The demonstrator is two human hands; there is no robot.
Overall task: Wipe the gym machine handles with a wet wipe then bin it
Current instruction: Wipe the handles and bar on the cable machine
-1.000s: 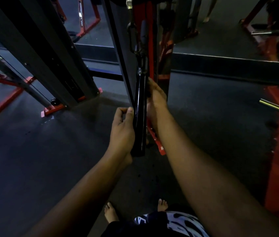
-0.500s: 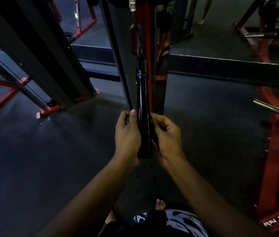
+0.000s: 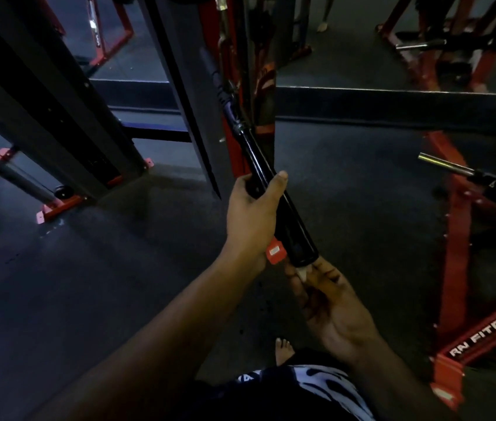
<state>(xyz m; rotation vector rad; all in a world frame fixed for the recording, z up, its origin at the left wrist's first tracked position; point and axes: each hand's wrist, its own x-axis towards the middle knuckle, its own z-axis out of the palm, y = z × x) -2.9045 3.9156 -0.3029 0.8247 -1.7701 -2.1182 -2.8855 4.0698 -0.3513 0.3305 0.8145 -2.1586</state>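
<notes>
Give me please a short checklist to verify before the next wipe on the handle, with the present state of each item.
1. Left hand grips the handle near its middle: ok.
2. Handle tilted, lower end toward the person, hanging from the cable clip: ok.
3. Right hand at the handle's lower end: ok.
4. Wipe between the right fingers: only a small pale bit shows, cannot tell.
5. Whole handle wiped: cannot tell.
6. Bin in sight: not ok, none in view.

handle (image 3: 274,196) hangs tilted before upright post (image 3: 179,95) | left hand (image 3: 252,220) around handle's upper half | right hand (image 3: 328,302) at handle's lower end | frame (image 3: 459,268) right | floor (image 3: 119,268) beneath
</notes>
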